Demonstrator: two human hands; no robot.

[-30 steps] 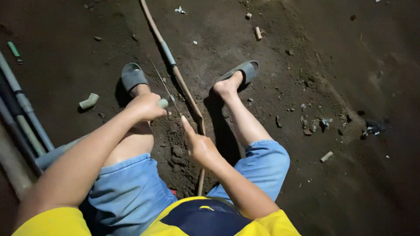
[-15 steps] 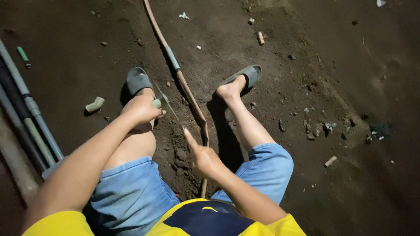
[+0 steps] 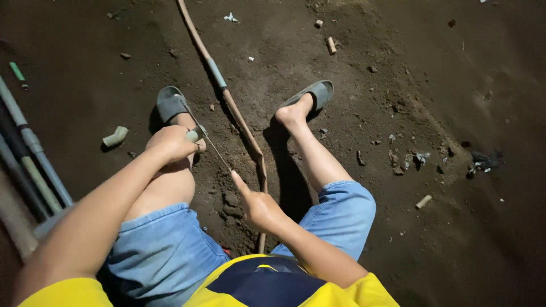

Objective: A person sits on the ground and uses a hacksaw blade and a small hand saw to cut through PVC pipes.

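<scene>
Between my knees, left hand [image 3: 173,142] stays fisted on a pale handle [image 3: 194,135] — right hand [image 3: 259,206] has slid back, pinching the thin blade [image 3: 216,152] beside the bamboo pole [image 3: 242,122].
</scene>
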